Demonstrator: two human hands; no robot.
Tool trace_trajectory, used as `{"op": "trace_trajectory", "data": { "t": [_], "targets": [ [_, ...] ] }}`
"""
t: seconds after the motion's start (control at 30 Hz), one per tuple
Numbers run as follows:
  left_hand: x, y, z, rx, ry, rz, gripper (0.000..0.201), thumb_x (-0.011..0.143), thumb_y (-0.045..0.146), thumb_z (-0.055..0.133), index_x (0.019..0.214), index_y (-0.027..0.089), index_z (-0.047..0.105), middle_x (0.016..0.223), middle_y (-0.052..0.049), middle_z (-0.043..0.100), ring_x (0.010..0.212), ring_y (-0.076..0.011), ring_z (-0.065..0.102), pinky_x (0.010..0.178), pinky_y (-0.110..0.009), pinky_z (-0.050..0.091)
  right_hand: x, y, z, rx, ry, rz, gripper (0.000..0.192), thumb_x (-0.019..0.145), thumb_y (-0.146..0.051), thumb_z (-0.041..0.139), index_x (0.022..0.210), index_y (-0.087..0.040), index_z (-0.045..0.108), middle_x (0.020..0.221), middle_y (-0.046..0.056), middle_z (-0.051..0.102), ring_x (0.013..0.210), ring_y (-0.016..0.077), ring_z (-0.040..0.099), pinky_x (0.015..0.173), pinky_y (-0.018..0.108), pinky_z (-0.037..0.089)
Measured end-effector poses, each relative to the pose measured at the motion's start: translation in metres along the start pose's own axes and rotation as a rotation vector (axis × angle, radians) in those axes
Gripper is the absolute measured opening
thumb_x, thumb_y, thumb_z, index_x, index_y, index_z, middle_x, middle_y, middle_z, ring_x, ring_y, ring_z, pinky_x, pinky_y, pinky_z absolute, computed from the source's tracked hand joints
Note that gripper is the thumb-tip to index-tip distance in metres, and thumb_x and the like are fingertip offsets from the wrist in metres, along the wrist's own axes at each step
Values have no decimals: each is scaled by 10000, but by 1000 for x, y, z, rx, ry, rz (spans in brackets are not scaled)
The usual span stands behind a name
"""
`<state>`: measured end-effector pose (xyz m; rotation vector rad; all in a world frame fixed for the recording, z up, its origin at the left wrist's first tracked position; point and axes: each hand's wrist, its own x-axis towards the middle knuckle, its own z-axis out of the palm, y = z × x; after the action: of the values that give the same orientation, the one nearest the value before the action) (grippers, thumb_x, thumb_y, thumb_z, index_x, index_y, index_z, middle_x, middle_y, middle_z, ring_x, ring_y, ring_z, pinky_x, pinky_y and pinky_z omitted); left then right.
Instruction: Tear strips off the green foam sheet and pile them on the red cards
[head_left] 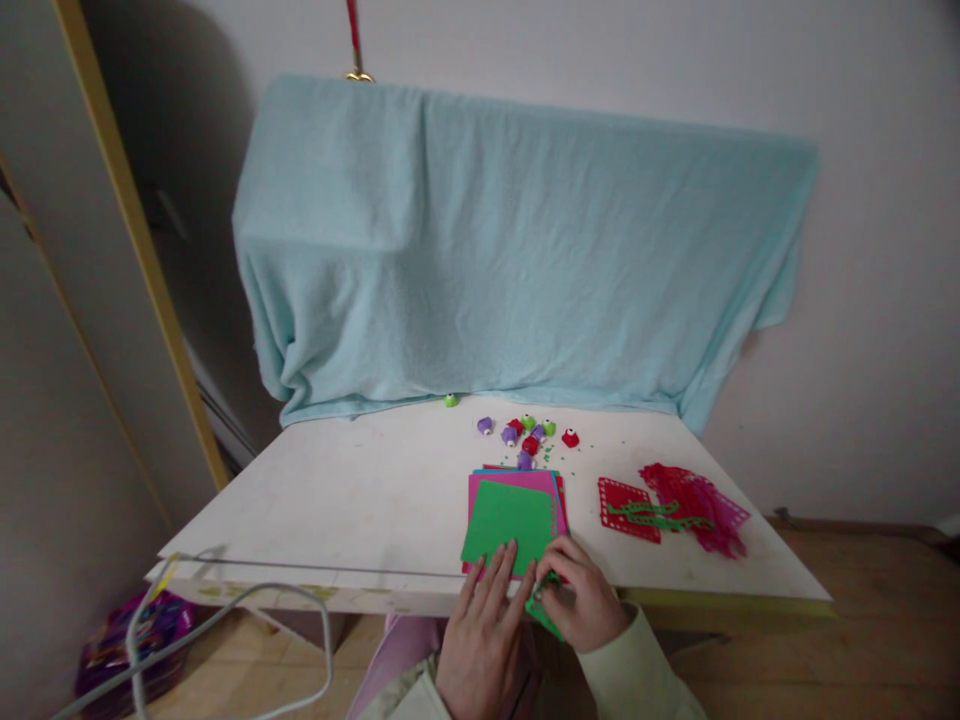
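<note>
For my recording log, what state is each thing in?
Left hand: flat, fingers spread on green sheet.
Green sheet: flat, askew over pink sheet.
Right hand: pinching green scrap.
Green scrap: perforated, pinched.
Small eyed figures: loose, scattered.
Perforated scraps: overlapping.
Light-blue cloth: draped, creased.
White cable: bent.

No text, label, brand, number or sign can be read. The shiny purple package (135, 650) with a multicoloured surface, well to the left of the left hand (486, 632) and lower than the table (337, 500), is too dark and blurred to make out any lettering.
</note>
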<state>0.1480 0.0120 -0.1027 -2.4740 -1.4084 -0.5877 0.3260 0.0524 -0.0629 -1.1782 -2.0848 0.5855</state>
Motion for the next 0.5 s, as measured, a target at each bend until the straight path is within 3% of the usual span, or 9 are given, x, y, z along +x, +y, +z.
{"op": "trace_trajectory", "data": {
  "t": [0.17, 0.5],
  "targets": [
    [-1, 0, -2, -9, -3, 11, 653, 872, 217, 468, 1460, 277, 192, 1518, -89, 208, 1389, -238, 219, 1111, -415, 191, -2, 5, -2, 4, 35, 14, 198, 633, -2, 483, 697, -186, 518, 798, 27, 488, 807, 178, 523, 723, 291, 416],
    [1, 3, -9, -78, 0, 21, 635, 864, 336, 525, 1439, 265, 265, 1524, -132, 166, 1384, -289, 216, 1109, -456, 189, -5, 8, -7, -26, 27, 20, 203, 618, 9, 474, 684, -181, 507, 788, 28, 471, 792, 180, 520, 696, 291, 409]
  ]
}}
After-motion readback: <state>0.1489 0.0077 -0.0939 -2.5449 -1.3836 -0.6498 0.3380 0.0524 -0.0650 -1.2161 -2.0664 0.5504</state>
